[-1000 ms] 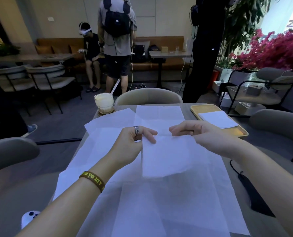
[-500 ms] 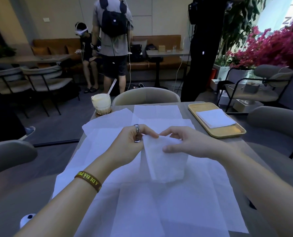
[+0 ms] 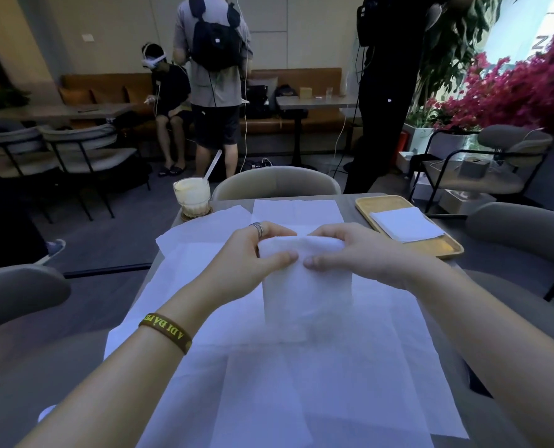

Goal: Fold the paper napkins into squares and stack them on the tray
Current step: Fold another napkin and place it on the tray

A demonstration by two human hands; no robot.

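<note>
Head view: left hand (image 3: 253, 253) and right hand (image 3: 356, 253) each grip the napkin's (image 3: 306, 299) top fold, likely aligning edges for a square.

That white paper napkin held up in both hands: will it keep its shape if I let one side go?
Probably not: the white paper napkin hangs limp below the left hand and right hand. Its top edge bunches, so it likely creases easily. Seems very light.

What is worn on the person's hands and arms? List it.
Both forearms are bare, with no sleeves in view. The left hand has a silver ring on one of its fingers, and its wrist carries a dark wristband with yellow lettering. The right hand wears nothing.
</note>
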